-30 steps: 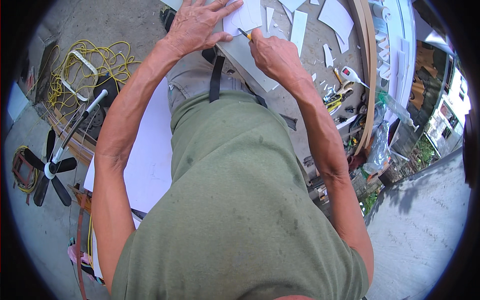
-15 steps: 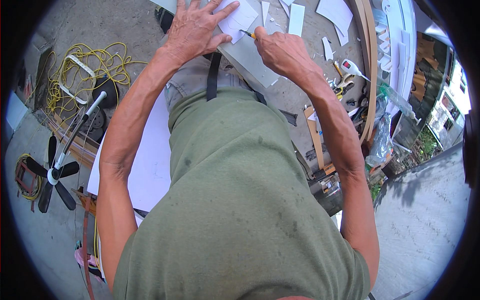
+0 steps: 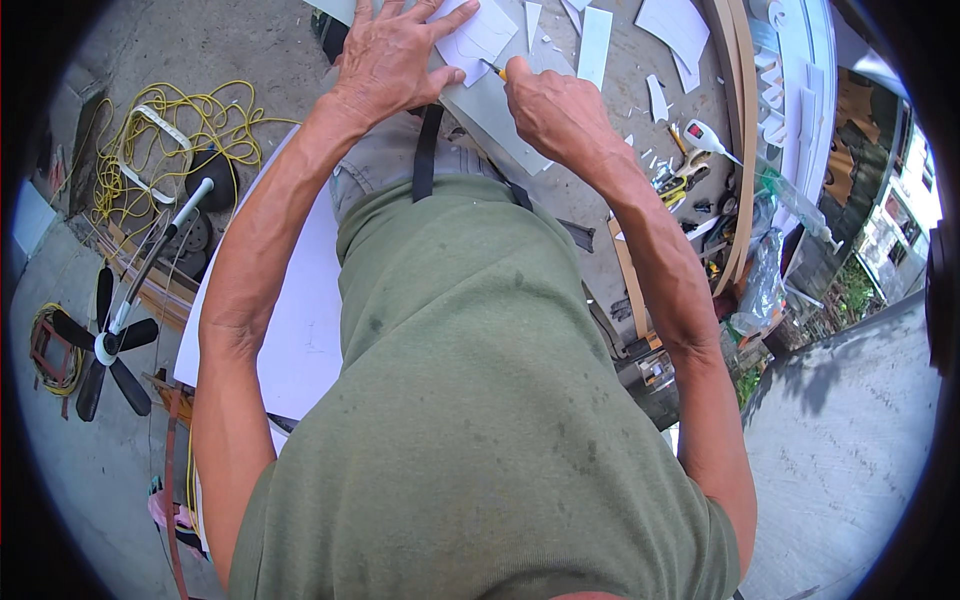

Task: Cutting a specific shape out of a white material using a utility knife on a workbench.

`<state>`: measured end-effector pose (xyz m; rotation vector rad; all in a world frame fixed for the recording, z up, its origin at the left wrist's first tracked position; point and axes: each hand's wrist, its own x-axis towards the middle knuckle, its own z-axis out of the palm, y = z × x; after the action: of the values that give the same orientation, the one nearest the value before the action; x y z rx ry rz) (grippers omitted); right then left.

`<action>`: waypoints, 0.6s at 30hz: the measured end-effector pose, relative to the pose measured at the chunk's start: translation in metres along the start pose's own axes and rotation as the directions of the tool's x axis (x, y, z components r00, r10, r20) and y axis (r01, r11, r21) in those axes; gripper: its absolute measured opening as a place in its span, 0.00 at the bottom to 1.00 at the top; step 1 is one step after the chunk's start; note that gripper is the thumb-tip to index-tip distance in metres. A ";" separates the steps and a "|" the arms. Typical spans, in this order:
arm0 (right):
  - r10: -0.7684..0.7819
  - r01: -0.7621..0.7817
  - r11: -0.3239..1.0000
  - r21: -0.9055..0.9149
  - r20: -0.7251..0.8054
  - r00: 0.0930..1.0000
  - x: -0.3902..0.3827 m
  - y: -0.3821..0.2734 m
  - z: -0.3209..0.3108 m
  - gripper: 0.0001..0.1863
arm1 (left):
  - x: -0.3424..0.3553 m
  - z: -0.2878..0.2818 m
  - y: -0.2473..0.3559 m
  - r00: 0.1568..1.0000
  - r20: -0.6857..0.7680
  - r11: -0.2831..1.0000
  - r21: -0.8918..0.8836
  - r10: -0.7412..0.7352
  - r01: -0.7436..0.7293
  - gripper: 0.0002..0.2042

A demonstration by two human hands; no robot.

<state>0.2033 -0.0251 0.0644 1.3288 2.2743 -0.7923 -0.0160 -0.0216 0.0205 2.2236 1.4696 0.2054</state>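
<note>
My left hand [image 3: 390, 58] lies with fingers spread on a white sheet piece [image 3: 482, 30], which has thin curved lines drawn on it. Under that piece is a pale grey board [image 3: 497, 120]. A cutter knife [image 3: 497, 70] with a thin dark blade and a yellow-orange body is gripped in my right hand [image 3: 560, 112]. Its tip meets the white piece near the lower right edge, to the right of my left thumb. Most of the knife's handle is hidden inside my fist.
White offcuts [image 3: 594, 48] and small scraps lie at the top right. Near my right forearm are a white glue gun [image 3: 703, 136], scissors [image 3: 680, 185] and curved brown strips [image 3: 742, 130]. Yellow cord [image 3: 110, 170] tangles at left, above a black-bladed fan [image 3: 105, 348]. A large white sheet [image 3: 300, 350] lies beside my left arm.
My right hand, with the cutter knife, has shifted slightly left and down, and its forearm has drawn inward a little. The left hand stays pressed on the white piece.
</note>
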 end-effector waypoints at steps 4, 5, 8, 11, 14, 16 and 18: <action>0.014 -0.014 1.000 0.010 -0.010 1.000 -0.001 -0.001 0.004 0.10 | -0.001 0.000 0.003 1.000 -0.008 1.000 -0.021 -0.019 0.019 0.39; 0.026 -0.026 0.999 0.019 -0.009 1.000 -0.001 -0.002 0.005 0.10 | 0.000 0.000 0.003 1.000 -0.009 0.999 -0.030 -0.025 0.025 0.39; 0.052 -0.051 0.998 0.033 -0.005 0.999 -0.003 -0.003 0.008 0.11 | -0.001 -0.001 0.004 1.000 -0.007 0.999 -0.029 -0.030 0.030 0.39; 0.057 -0.056 0.998 0.038 -0.010 0.998 -0.003 -0.003 0.009 0.11 | -0.001 0.000 0.004 0.999 -0.016 0.999 -0.034 -0.030 0.030 0.39; 0.057 -0.058 0.998 0.036 0.007 0.998 -0.006 -0.003 0.007 0.11 | 0.000 0.000 0.004 0.999 -0.016 0.999 -0.042 -0.034 0.033 0.39; 0.065 -0.066 0.997 0.033 0.029 0.997 -0.005 -0.003 0.007 0.11 | 0.000 0.000 0.002 0.999 -0.013 0.999 -0.034 -0.040 0.039 0.39; 0.059 -0.060 0.997 0.051 0.014 0.998 -0.005 -0.002 0.008 0.11 | 0.000 0.000 0.004 0.999 -0.007 0.999 -0.030 -0.042 0.042 0.39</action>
<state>0.2038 -0.0343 0.0616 1.4030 2.2078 -0.8417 -0.0130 -0.0230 0.0217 2.1683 1.5062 0.2208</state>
